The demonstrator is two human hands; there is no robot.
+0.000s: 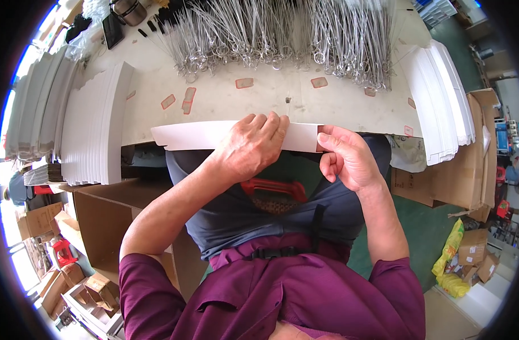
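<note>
1. White carton — long, flat — along the tabletop's near edge.
2. Left hand curled over its middle, gripping; right hand pinching its right end, lower fingers bent.
3. Looped metal wires by the far edge; white stacks at both side edges.

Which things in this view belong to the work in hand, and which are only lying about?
Work in hand:
long white carton, in left hand, right hand at its end
left carton stack, right carton stack, probably
ring-ended metal rods, perhaps

Lying about, apparently:
black phone
yellow plastic bag
</note>
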